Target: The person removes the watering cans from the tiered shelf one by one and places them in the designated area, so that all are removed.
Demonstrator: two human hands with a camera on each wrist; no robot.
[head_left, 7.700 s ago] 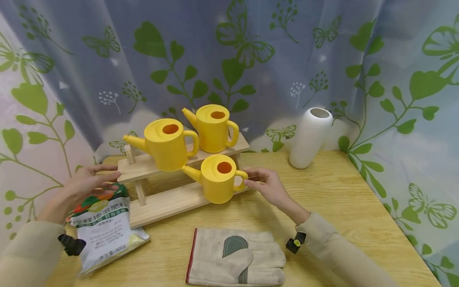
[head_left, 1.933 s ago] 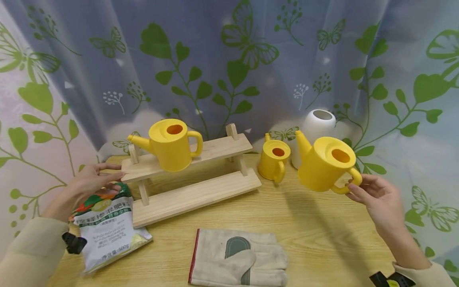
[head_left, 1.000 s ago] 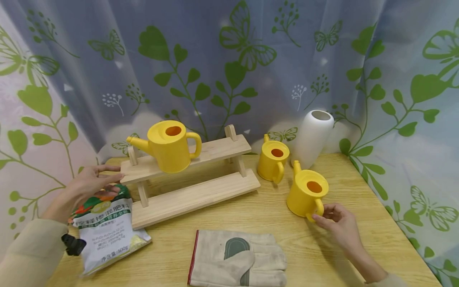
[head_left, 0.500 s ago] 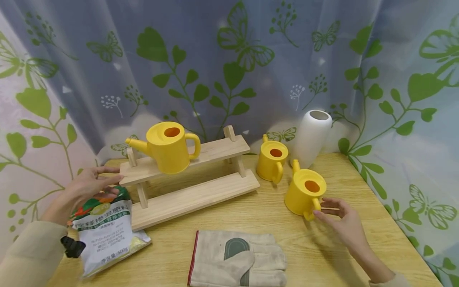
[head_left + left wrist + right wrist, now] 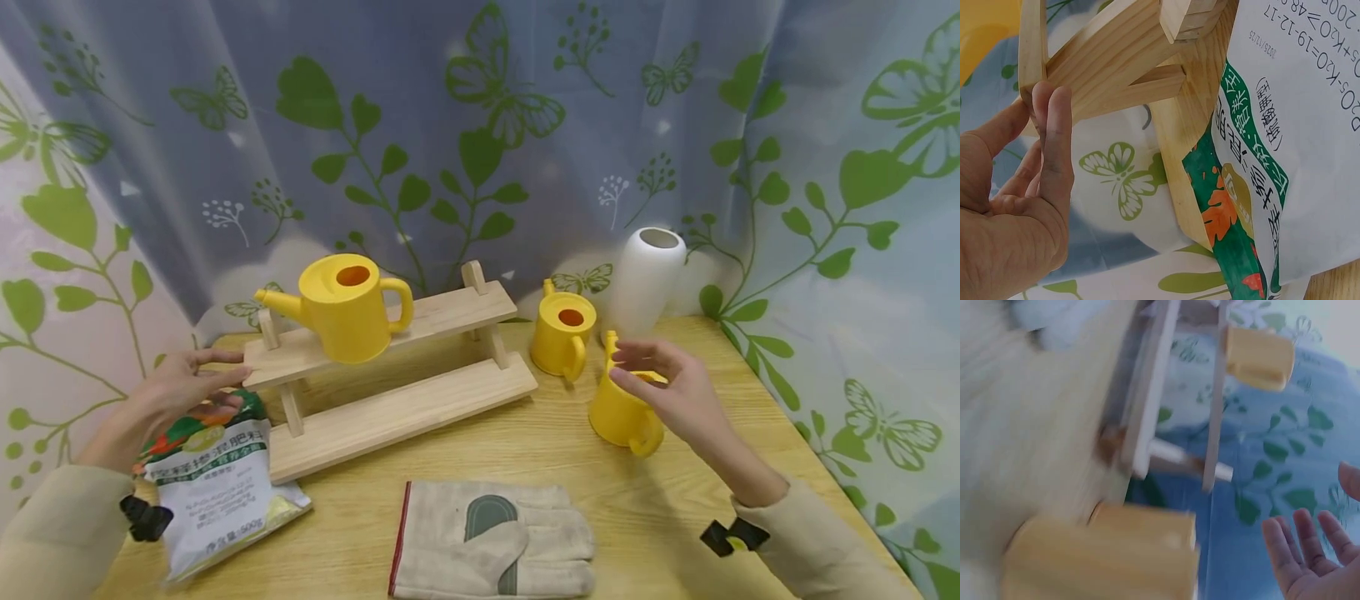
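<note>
My left hand point(image 5: 176, 396) pinches the left end of the upper board of a two-tier wooden shelf point(image 5: 405, 421); in the left wrist view its thumb and fingers meet on the board's corner point(image 5: 1034, 56). One yellow watering can point(image 5: 348, 312) stands on that upper board. A second yellow watering can point(image 5: 557, 337) is on the table right of the shelf. Nearer me a third yellow watering can point(image 5: 618, 417) stands on the table, partly hidden behind my right hand point(image 5: 678, 392). That hand holds nothing, its fingers extended and apart from the cans in the right wrist view.
A white vase point(image 5: 645, 279) stands at the back right, behind the cans. A printed fertilizer bag point(image 5: 217, 492) leans by the shelf's left end under my left arm. A pair of work gloves point(image 5: 491, 542) lies at the table's front. A patterned curtain hangs behind.
Two watering cans have left the shelf for the table on the right. My right hand has let go of the nearer can's handle and risen over it. My left hand stays at the shelf.
</note>
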